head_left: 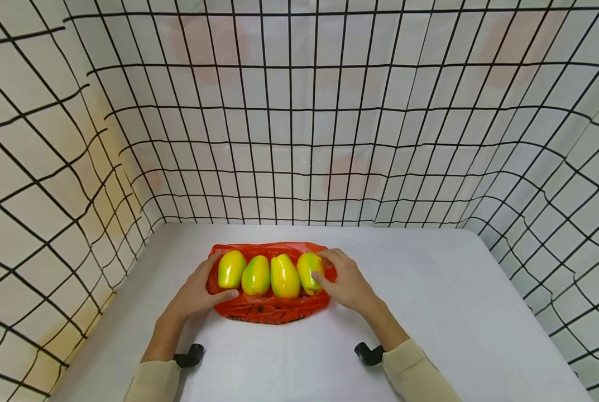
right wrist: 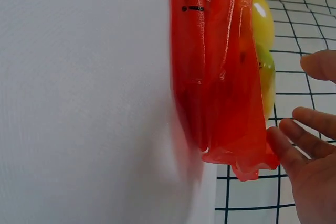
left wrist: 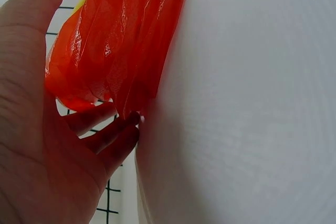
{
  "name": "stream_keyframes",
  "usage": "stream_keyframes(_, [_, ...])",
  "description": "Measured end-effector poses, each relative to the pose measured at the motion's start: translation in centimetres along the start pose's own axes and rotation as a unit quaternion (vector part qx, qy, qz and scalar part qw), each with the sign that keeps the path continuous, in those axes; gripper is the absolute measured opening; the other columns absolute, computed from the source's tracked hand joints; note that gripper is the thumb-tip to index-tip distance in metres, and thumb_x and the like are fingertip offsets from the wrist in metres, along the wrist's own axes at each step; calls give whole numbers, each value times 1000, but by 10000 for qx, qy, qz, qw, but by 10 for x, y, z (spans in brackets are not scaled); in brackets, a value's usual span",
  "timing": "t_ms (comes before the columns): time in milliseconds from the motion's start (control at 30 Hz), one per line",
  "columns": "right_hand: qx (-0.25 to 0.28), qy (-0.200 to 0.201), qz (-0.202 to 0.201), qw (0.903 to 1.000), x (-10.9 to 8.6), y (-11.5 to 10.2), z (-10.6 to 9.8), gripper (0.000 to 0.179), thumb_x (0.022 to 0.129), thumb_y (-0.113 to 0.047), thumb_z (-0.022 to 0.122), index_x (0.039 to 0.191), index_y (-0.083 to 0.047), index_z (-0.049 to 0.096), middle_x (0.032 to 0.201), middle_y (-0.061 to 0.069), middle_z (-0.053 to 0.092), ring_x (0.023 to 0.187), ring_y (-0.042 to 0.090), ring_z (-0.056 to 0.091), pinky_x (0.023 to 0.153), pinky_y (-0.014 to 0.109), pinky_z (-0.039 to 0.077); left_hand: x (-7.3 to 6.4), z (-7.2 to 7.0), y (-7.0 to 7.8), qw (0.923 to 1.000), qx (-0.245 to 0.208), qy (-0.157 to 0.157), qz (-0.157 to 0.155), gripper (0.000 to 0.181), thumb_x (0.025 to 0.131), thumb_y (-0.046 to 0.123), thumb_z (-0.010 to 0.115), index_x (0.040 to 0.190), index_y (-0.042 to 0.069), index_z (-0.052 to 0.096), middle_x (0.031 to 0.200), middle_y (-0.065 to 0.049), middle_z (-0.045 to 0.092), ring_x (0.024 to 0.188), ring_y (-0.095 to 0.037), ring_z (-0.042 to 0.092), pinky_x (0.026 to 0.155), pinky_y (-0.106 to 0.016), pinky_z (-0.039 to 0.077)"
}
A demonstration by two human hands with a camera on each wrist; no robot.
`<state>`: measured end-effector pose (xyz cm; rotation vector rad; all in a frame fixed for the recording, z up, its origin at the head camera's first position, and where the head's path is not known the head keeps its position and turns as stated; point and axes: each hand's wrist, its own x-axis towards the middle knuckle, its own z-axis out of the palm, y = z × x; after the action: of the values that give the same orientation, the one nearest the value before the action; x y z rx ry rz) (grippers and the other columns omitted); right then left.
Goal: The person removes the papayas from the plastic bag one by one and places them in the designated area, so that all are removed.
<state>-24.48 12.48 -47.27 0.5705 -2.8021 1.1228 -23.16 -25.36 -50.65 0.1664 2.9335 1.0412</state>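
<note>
Several glossy yellow-green mangoes (head_left: 285, 276) lie side by side in a row on a crumpled red plastic bag (head_left: 274, 310) with black print. My left hand (head_left: 197, 287) frames the bag's left end, its thumb along the front beside the leftmost mango (head_left: 231, 269) and its fingers at the bag's edge in the left wrist view. At the other end, my right hand (head_left: 348, 282) is spread by the rightmost mango (head_left: 309, 272), with the thumb overlapping it in the head view. The right wrist view shows the right fingers (right wrist: 310, 135) loosely extended at the bag's end.
A white-covered table (head_left: 430, 312) lies under the bag. Black wire mesh (head_left: 289, 111) backed by pale cloth rises at the back and on both sides. Each wrist wears a small black mount (head_left: 369, 354) near the sleeve.
</note>
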Motion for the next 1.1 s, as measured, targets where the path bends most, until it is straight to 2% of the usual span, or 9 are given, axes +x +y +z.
stream_keyframes(133, [-250,-228,390,9987,2,3,4,66,92,-45,73,147,-15,52,145,5,55,134,27,54,110,54,50,1,0,-1,10000,3,0,-6,122,72,70,80,165,20,18,164,-18,33,141,-44,44,104,-66,50])
stream_keyframes(333, [-295,-449,764,9956,7,10,18,84,86,-58,75,155,-23,42,147,4,50,128,25,52,106,53,54,2,1,-1,9999,88,-1,-67,123,72,71,80,165,18,18,164,-18,34,142,-44,44,105,-67,49])
stream_keyframes(600, [-181,-544,723,9957,10,9,24,95,81,-59,79,158,-24,35,148,4,49,122,21,54,104,47,55,4,4,-4,9998,102,66,-124,126,70,73,80,165,14,20,161,-18,37,141,-43,45,106,-65,49])
stream_keyframes(767, [-302,-647,603,9956,12,8,24,102,79,-55,82,161,-22,32,154,6,46,127,23,53,107,50,53,4,5,-3,9999,70,89,-103,127,68,72,82,164,15,22,160,-18,39,140,-42,46,105,-64,50])
stream_keyframes(1100, [-219,-544,510,9970,11,11,28,100,77,-46,86,160,-23,35,155,6,46,130,25,52,108,53,52,4,4,-3,9999,101,76,-76,127,66,71,84,164,17,23,156,-18,45,136,-41,50,102,-64,52])
